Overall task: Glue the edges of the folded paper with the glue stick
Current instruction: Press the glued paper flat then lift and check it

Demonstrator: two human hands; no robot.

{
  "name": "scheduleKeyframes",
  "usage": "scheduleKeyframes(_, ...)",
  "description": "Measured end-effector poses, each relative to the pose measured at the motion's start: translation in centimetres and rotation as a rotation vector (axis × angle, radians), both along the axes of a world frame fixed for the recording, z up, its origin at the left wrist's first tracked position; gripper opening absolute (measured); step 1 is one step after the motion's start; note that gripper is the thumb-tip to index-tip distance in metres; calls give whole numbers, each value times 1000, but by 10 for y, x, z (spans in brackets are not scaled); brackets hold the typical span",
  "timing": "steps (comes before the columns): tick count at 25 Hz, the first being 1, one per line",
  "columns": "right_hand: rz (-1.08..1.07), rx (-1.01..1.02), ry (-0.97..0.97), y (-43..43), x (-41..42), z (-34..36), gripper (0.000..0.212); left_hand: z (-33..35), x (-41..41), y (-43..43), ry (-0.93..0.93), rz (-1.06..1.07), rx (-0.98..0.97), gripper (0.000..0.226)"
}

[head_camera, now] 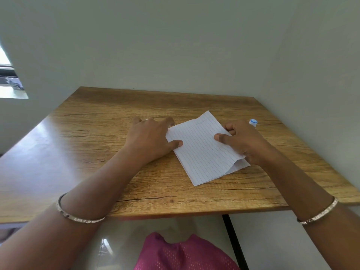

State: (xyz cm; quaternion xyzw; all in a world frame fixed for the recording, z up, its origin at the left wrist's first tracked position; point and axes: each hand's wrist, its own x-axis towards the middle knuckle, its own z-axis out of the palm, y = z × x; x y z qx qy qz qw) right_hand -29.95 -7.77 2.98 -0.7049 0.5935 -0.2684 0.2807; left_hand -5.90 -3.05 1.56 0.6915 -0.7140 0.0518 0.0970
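A folded paper (202,151), white with thin ruled lines, lies on the right half of a wooden table (97,133), turned at a slant so that its near corner points toward the person. It sits between the two hands, which touch it from either side. The left hand (150,137) lies palm down at the paper's left edge. Its thumb presses flat on the sheet just inside that edge, while its fingers reach ahead onto the wood beside the paper's far left corner, loosely bent and holding nothing. The right hand (241,141) is at the paper's right edge and pinches the top layer there: the thumb lies on top of the sheet and the curled fingers are tucked beneath it, so the upper flap lifts slightly off the lower one, which shows as a strip near the wrist. The glue stick (253,122), white with a blue ring at its end, stands out just behind the right hand's knuckles, near the paper's far right edge; whether it touches the hand cannot be told. A metal bangle (78,217) circles the left forearm and another (319,213) the right. Pink cloth (175,254) shows below the table's near edge.
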Motion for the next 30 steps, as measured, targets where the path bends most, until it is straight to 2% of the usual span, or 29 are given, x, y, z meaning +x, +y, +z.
scheduleKeyframes(4, -6, 20, -15, -1, -1, -1, 29, 3, 5, 3, -7, 12, 78, 68)
scheduleKeyframes(11, -6, 32, -47, 5, -7, 3, 31, 4, 9, 10, -10, 6, 206, 96)
scheduleKeyframes(17, -42, -37, -14, 44, -24, 7, 52, 2, 10, 10, -32, -19, 260, 118)
scheduleKeyframes(20, -92, -146, 20, 63, -27, 0, 51, 3, 7, 13, -59, -38, 277, 133)
scheduleKeyframes(24, -192, -259, 89, 75, -27, -7, 49, 5, 3, 18, -71, -60, 297, 138)
scheduleKeyframes(28, -309, -668, 350, 98, -12, -22, 32, 4, 2, 17, -86, -82, 345, 143)
scheduleKeyframes(30, -192, -806, 353, 118, 10, -30, 18, 4, 2, 16, -102, -83, 355, 145)
